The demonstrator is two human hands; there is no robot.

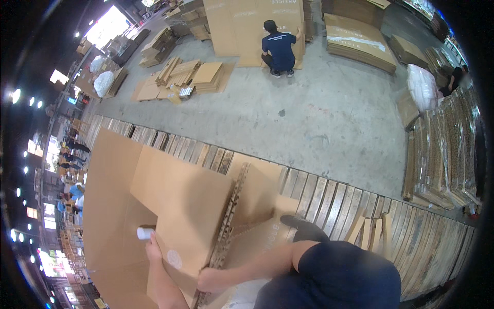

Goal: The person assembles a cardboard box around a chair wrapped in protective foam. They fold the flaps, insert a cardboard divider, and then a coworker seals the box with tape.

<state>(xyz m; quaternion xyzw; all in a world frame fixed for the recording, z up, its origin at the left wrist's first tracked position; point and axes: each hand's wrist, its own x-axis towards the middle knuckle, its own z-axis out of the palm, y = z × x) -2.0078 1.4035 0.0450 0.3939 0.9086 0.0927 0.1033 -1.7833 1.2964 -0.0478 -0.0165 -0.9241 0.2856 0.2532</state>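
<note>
A large opened cardboard box (190, 206) lies in front of me, its tall side panel (110, 190) standing at the left. My left hand (153, 250) reaches over the box with its fingers closed on a small white cylinder (145, 234), whose exact kind I cannot make out. Lower down, my right hand (210, 280) is closed at the near end of the box's thick, ragged right edge (229, 221). Its fingertips are partly hidden there. Another flat cardboard sheet (254, 193) extends to the right, beneath that edge.
Under the cardboard runs a slatted conveyor (329, 198), with several narrow cardboard strips (375, 232) at the right. Across the concrete floor, a person in dark clothes (279, 49) crouches by tall cardboard sheets (226, 28). Wrapped cardboard stacks (445, 149) stand at the far right.
</note>
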